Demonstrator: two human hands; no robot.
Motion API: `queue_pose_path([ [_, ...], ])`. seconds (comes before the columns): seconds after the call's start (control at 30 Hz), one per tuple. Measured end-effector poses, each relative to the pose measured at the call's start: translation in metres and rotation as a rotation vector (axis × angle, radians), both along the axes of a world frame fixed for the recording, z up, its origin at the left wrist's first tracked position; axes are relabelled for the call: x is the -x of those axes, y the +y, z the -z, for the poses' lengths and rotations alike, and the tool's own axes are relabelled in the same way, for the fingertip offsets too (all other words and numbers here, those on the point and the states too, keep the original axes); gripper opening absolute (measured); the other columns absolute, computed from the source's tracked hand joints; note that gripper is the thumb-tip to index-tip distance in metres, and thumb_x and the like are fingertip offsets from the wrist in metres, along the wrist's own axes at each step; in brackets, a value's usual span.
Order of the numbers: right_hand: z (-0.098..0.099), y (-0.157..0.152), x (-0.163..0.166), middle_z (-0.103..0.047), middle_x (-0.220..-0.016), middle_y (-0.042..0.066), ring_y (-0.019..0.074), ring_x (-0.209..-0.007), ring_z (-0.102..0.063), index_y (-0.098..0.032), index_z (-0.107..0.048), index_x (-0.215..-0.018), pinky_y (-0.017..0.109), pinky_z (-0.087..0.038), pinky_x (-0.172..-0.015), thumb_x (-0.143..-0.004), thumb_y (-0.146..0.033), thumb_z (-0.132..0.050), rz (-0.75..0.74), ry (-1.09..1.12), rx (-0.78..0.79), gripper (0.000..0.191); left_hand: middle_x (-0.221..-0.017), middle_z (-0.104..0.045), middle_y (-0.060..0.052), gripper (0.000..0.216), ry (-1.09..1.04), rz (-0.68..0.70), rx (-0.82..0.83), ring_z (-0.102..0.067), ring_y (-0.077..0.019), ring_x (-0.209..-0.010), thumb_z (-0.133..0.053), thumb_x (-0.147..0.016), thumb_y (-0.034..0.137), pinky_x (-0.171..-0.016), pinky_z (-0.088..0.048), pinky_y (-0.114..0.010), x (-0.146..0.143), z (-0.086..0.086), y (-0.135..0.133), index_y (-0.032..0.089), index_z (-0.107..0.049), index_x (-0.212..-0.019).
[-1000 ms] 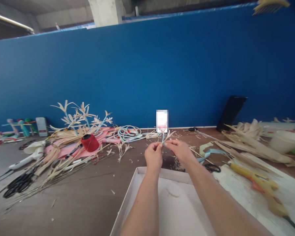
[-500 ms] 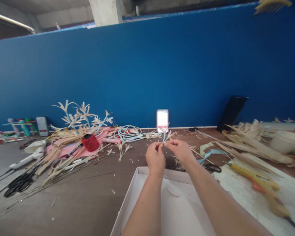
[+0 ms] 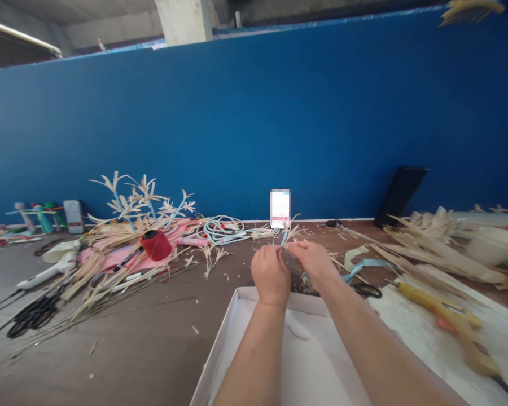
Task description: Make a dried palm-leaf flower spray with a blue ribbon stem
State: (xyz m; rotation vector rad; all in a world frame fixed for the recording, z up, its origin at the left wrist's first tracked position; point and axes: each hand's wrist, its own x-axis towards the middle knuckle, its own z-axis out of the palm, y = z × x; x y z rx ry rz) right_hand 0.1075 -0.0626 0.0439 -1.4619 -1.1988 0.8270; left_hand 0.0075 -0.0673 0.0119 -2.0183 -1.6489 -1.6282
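Fingertips of both hands meet on a small husk flower (image 3: 292, 230) with pale, thin petals and a stem wrapped in light blue. My left hand (image 3: 271, 276) is closed around the lower stem, its fingers curled and hiding most of it. A pinch of thumb and forefinger on my right hand (image 3: 312, 261) grips the stem just below the petals. Under my forearms lies a shallow white box lid (image 3: 232, 324). Similar finished-looking flowers (image 3: 146, 194) with blue stems stand at the left back, and a pale loose sprig (image 3: 214, 259) lies left of my hands.
On the left are a red thread spool (image 3: 156, 245), a white corded tool (image 3: 61, 262) and a coiled light-blue cord (image 3: 224, 228). A lit phone (image 3: 280, 207) leans on the blue wall. At right lie blue tape (image 3: 366, 264), dried husks (image 3: 440, 254) and a yellow glue gun (image 3: 444, 310).
My left hand has rolled over slightly, showing more of its back, and its wrist has moved a little right. The flower has turned and tilts more to the right.
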Motion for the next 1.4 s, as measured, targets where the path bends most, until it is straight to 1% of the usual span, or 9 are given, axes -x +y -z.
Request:
queue_pose_path([
  [0.17, -0.007, -0.001, 0.003, -0.057, -0.052, 0.000, 0.0124, -0.050, -0.045, -0.016, -0.070, -0.066, 0.025, -0.033, -0.049, -0.059, -0.049, -0.061, 0.062, -0.062, -0.009, 0.035, -0.077, -0.058, -0.007, 0.020, 0.129, -0.051, -0.018, -0.049, -0.0183, -0.078, -0.039, -0.086, 0.020, -0.071, -0.034, -0.030, -0.001, -0.003, -0.001, 0.016, -0.058, -0.082],
  [0.37, -0.011, -0.001, 0.003, -0.055, -0.051, 0.000, 0.0114, -0.049, -0.041, -0.015, -0.069, -0.062, 0.024, -0.030, -0.046, -0.060, -0.046, -0.059, 0.082, -0.116, 0.013, 0.032, -0.074, -0.057, -0.008, 0.021, 0.227, -0.091, -0.013, -0.048, -0.0192, -0.075, -0.039, -0.085, 0.020, -0.069, -0.031, -0.031, -0.003, -0.005, -0.002, 0.017, -0.058, -0.078],
  [0.63, -0.011, -0.001, -0.001, -0.056, -0.051, 0.000, 0.0119, -0.049, -0.043, -0.016, -0.068, -0.061, 0.023, -0.031, -0.045, -0.059, -0.039, -0.058, 0.111, -0.145, 0.021, 0.025, -0.079, -0.059, -0.008, 0.019, 0.254, -0.016, -0.018, -0.049, -0.0194, -0.076, -0.043, -0.082, 0.015, -0.070, -0.033, -0.031, -0.003, -0.003, -0.004, 0.018, -0.061, -0.089],
  [0.73, -0.010, -0.001, -0.004, -0.053, -0.049, -0.001, 0.0114, -0.048, -0.042, -0.015, -0.068, -0.061, 0.023, -0.031, -0.044, -0.060, -0.038, -0.057, 0.111, -0.164, 0.014, 0.025, -0.081, -0.060, -0.007, 0.018, 0.270, -0.001, -0.016, -0.049, -0.0193, -0.077, -0.045, -0.082, 0.016, -0.070, -0.033, -0.031, -0.003, -0.003, -0.004, 0.018, -0.061, -0.090],
  [0.9, -0.007, 0.002, -0.007, -0.054, -0.051, 0.000, 0.0113, -0.049, -0.043, -0.015, -0.068, -0.064, 0.023, -0.031, -0.045, -0.061, -0.040, -0.058, 0.088, -0.192, 0.008, 0.028, -0.081, -0.059, -0.005, 0.018, 0.302, 0.008, 0.001, -0.049, -0.0189, -0.078, -0.044, -0.082, 0.017, -0.071, -0.033, -0.031, -0.002, -0.002, -0.004, 0.020, -0.060, -0.089],
  [1.0, -0.007, 0.002, -0.008, -0.047, -0.046, -0.002, 0.0102, -0.046, -0.037, -0.016, -0.066, -0.060, 0.023, -0.027, -0.043, -0.062, -0.046, -0.058, 0.081, -0.220, 0.002, 0.032, -0.079, -0.059, -0.005, 0.017, 0.320, -0.011, 0.008, -0.049, -0.0189, -0.078, -0.043, -0.083, 0.018, -0.071, -0.033, -0.031, -0.002, -0.003, -0.004, 0.020, -0.060, -0.086],
  [1.1, -0.009, 0.002, -0.009, -0.035, -0.041, -0.004, 0.0088, -0.043, -0.029, -0.017, -0.057, -0.048, 0.024, -0.021, -0.041, -0.062, -0.049, -0.058, 0.066, -0.245, 0.000, 0.036, -0.078, -0.058, -0.006, 0.018, 0.338, -0.019, 0.011, -0.049, -0.0186, -0.077, -0.042, -0.084, 0.018, -0.070, -0.033, -0.031, -0.002, -0.003, -0.004, 0.019, -0.060, -0.084],
  [1.17, -0.009, 0.003, -0.009, -0.033, -0.040, -0.005, 0.0087, -0.043, -0.027, -0.017, -0.053, -0.045, 0.024, -0.020, -0.040, -0.062, -0.050, -0.058, 0.057, -0.260, -0.002, 0.037, -0.078, -0.058, -0.005, 0.018, 0.345, -0.017, 0.024, -0.049, -0.0187, -0.078, -0.042, -0.084, 0.019, -0.070, -0.033, -0.031, -0.002, -0.004, -0.005, 0.020, -0.060, -0.084],
  [1.4, -0.006, 0.009, -0.012, -0.042, -0.041, -0.003, 0.0109, -0.044, -0.038, -0.018, -0.058, -0.049, 0.024, -0.028, -0.044, -0.063, -0.045, -0.055, 0.091, -0.354, 0.014, 0.031, -0.081, -0.060, -0.005, 0.020, 0.289, 0.029, 0.100, -0.051, -0.0188, -0.080, -0.041, -0.084, 0.019, -0.071, -0.035, -0.030, -0.004, -0.005, -0.008, 0.020, -0.061, -0.087],
])
